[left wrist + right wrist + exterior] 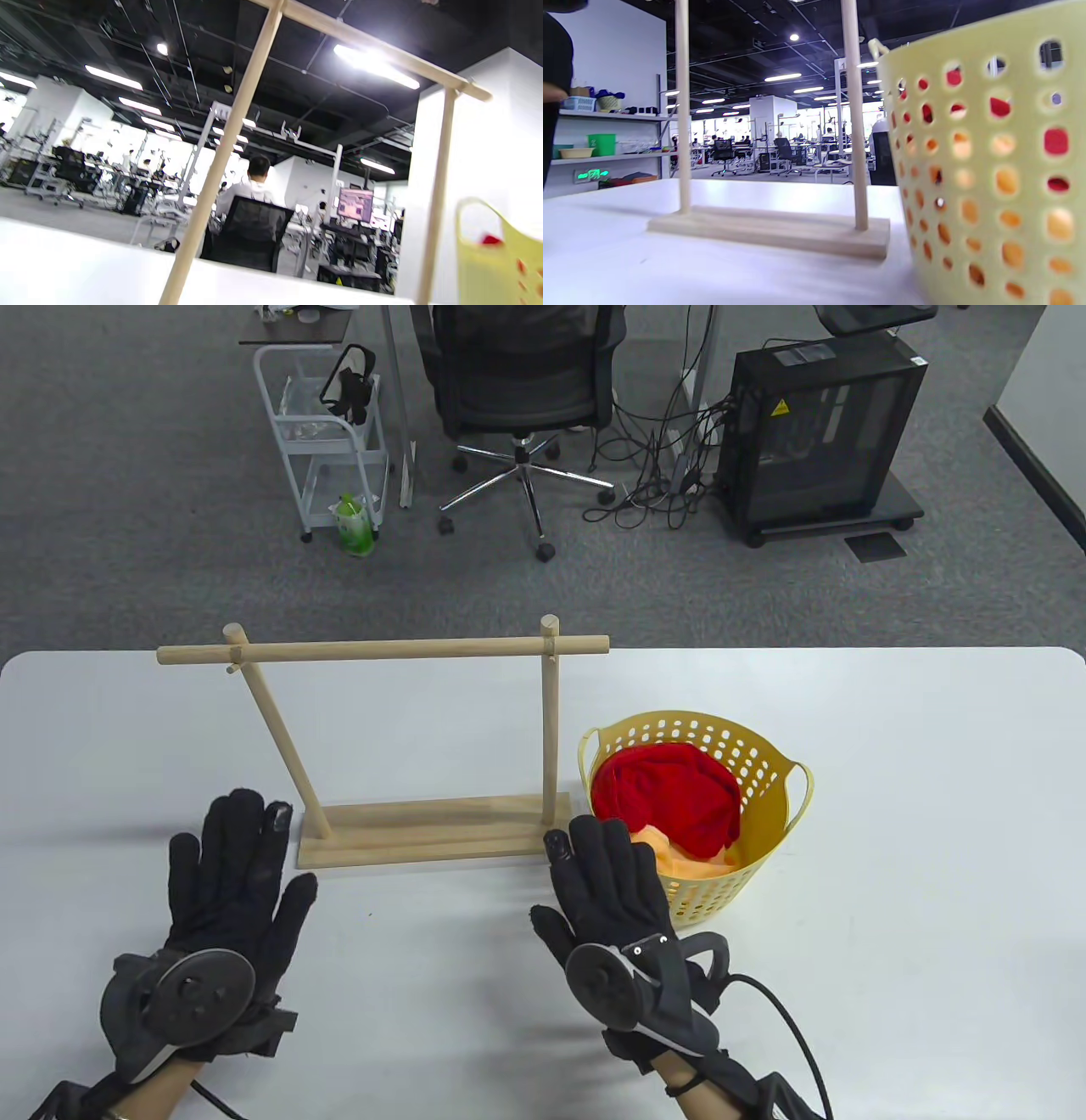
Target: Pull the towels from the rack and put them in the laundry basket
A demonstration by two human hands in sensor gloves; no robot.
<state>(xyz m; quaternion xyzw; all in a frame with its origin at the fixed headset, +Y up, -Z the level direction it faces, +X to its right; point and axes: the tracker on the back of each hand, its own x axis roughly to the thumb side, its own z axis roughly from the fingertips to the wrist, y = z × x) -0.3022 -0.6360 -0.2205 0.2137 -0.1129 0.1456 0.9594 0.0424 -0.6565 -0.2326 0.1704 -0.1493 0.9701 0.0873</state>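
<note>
The wooden rack (382, 649) (237, 127) (855, 127) stands on the white table (891, 814) with nothing hanging on its bar. To its right sits the yellow laundry basket (768, 780) (500, 262) (988, 178), holding a red towel (666, 797) on top of an orange towel (687, 857). My left hand (233, 857) lies flat on the table with fingers spread, just left of the rack's base. My right hand (602, 874) lies flat too, fingers straight, between the rack's base and the basket's near wall. Neither hand holds anything.
Beyond the table's far edge are an office chair (517, 381), a white trolley (327, 441) with a green bottle (352, 526) beside it, and a black computer case (819, 432) with cables. A person sits at a desk in the left wrist view.
</note>
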